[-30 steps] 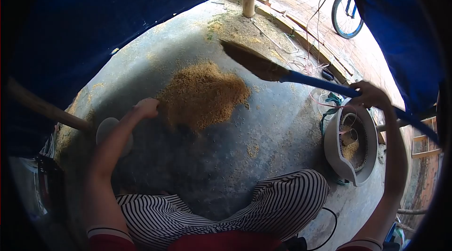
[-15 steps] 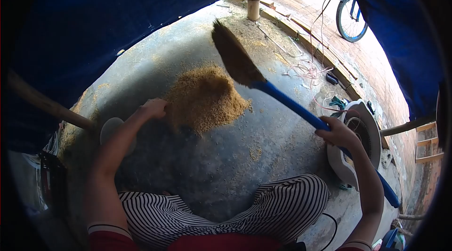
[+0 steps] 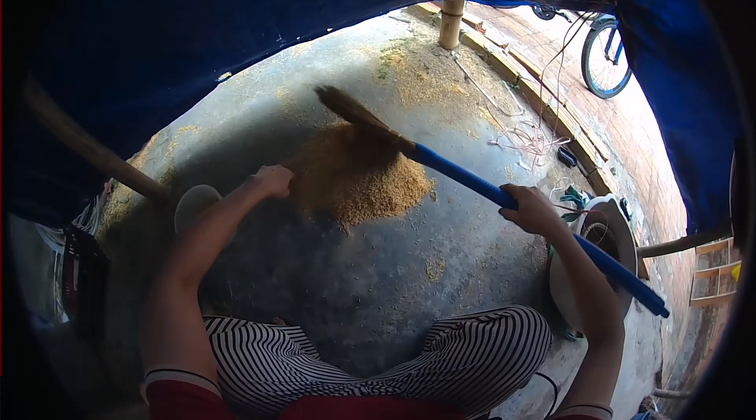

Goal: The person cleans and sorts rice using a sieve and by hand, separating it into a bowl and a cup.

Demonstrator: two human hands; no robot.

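Note:
A broom [image 3: 465, 176] with a blue handle slants across the view, and its bristle head lies over the top of a heap of yellow-brown grain [image 3: 386, 195]. My right hand [image 3: 534, 209] is wrapped round the blue handle. At the left edge of the heap is my left hand [image 3: 274, 181], its fingers curled; what they hold, if anything, is hidden. A pale round object [image 3: 197, 206] stands on the floor behind my left forearm, partly covered by it.
A white fan-like object [image 3: 622, 243] stands at the right beneath the handle. Bamboo poles [image 3: 453, 14] hold up a blue tarp [image 3: 260, 2]. Loose wires [image 3: 535, 140], scattered grain, a wooden border and a bicycle wheel [image 3: 606, 59] are at the upper right. A dark crate [image 3: 83, 278] is at the left.
The broom head has swung down and left onto the heap, with its handle now flatter. My right hand has moved slightly up and left. The whole view has shifted a little.

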